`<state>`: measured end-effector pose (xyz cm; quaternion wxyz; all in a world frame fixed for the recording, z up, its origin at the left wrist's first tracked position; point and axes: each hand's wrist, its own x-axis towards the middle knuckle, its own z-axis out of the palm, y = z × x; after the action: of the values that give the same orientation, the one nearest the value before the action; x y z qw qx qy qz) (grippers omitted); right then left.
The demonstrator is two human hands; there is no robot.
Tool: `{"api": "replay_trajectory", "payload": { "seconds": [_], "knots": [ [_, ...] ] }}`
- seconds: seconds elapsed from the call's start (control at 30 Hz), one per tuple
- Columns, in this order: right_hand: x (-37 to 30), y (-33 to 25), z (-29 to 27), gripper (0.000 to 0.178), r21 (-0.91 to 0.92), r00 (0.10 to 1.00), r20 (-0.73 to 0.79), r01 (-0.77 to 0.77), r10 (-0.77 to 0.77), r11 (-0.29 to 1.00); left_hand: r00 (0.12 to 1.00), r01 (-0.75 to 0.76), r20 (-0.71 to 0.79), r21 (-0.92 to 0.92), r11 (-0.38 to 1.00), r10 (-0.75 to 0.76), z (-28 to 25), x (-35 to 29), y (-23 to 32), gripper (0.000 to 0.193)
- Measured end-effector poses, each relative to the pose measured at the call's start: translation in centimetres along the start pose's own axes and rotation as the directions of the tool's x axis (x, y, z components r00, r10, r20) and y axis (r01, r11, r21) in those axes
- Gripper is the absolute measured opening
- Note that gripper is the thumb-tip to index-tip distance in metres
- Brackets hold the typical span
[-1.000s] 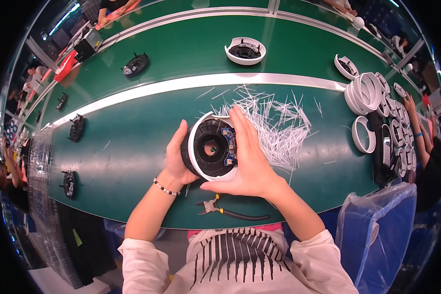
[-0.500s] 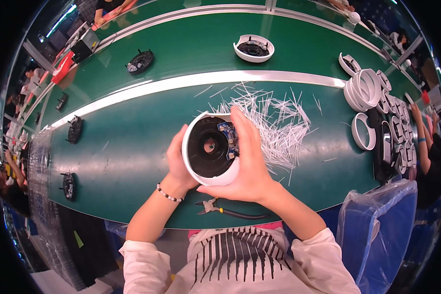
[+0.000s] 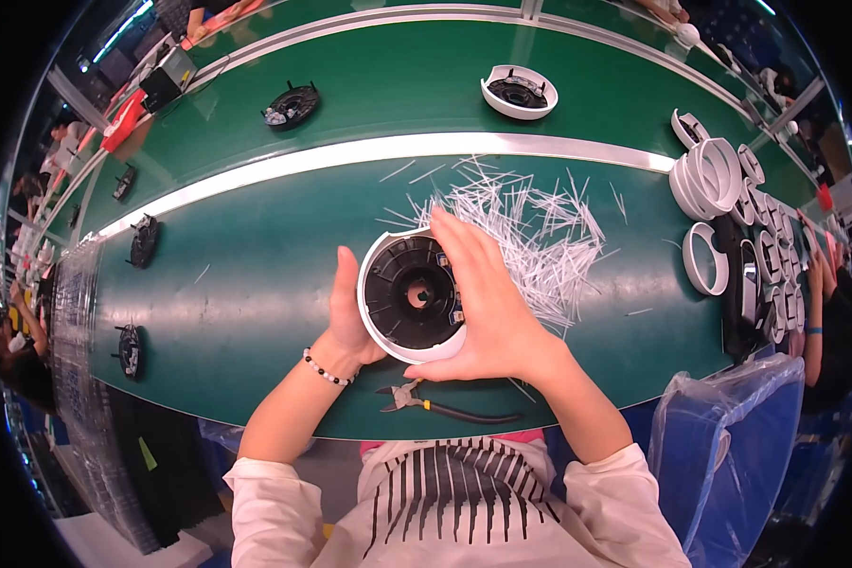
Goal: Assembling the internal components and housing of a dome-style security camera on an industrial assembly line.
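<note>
Above the near edge of the table I hold a round white plastic housing point(image 3: 367, 317) with a black ribbed disc point(image 3: 398, 324) inside it. The disc has a round hole at its centre. My right hand point(image 3: 490, 308) is closed round the housing's right side, its fingers over the rim and covering most of a small blue circuit board point(image 3: 442, 258). My left hand point(image 3: 348, 317) cups the left side; its thumb stands up apart from the rim and its other fingers are hidden beneath. Just below the housing, diagonal cutters point(image 3: 445, 408) with dark handles lie on the table.
Many cut white strips point(image 3: 549, 241) lie heaped beyond my right hand. White rings point(image 3: 705, 180) are stacked at the right. Black disc assemblies point(image 3: 143, 241) stand at the left. Across the metal rail point(image 3: 350, 151), a green belt carries a white housing point(image 3: 521, 93). Other people work around.
The housing has shifted slightly right and turned, and my right hand now covers more of the circuit board. My left thumb has come away from the rim. Parts on the far belt have moved right.
</note>
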<state>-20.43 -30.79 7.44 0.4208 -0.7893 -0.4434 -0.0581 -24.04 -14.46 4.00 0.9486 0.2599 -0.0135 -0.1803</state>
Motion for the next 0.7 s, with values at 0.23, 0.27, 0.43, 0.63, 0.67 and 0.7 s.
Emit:
{"api": "replay_trajectory", "payload": {
  "seconds": [0.23, 0.27, 0.43, 0.63, 0.67, 0.7],
  "knots": [
    [-0.4, -0.2, 3.7, 0.105, -0.114, 0.962, -0.244, -0.158, 0.126, 0.981, 0.974, -0.107, -0.192, 0.089, 0.99, 0.122, 1.0, 0.1, -0.1, 0.051],
    [-0.5, 0.0, 3.7, 0.106, -0.11, 0.962, -0.25, -0.143, 0.112, 0.984, 0.958, -0.148, -0.231, 0.113, 0.982, 0.171, 1.1, 0.2, -0.3, 0.051],
    [-0.3, 1.5, 0.9, 0.106, -0.102, 0.957, -0.288, -0.065, 0.033, 0.993, 0.949, -0.208, -0.214, 0.121, 0.971, 0.23, 2.1, 3.7, 1.5, 0.053],
    [-3.7, 7.8, -11.2, 0.05, -0.501, 0.757, -0.653, -0.39, -0.041, 0.773, 0.867, -0.267, -0.36, 0.25, 0.931, 0.345, -0.8, 11.4, 7.4, 0.041],
    [-5.5, 9.6, -13.1, 0.048, -0.501, 0.715, -0.698, -0.518, 0.03, 0.693, 0.843, -0.286, -0.391, 0.258, 0.923, 0.37, -1.7, 13.3, 7.8, 0.039],
    [-7.2, 10.9, -14.5, 0.048, -0.562, 0.671, -0.74, -0.652, 0.043, 0.51, 0.843, -0.32, -0.357, 0.271, 0.908, 0.403, -2.9, 14.9, 8.7, 0.038]
  ]
}}
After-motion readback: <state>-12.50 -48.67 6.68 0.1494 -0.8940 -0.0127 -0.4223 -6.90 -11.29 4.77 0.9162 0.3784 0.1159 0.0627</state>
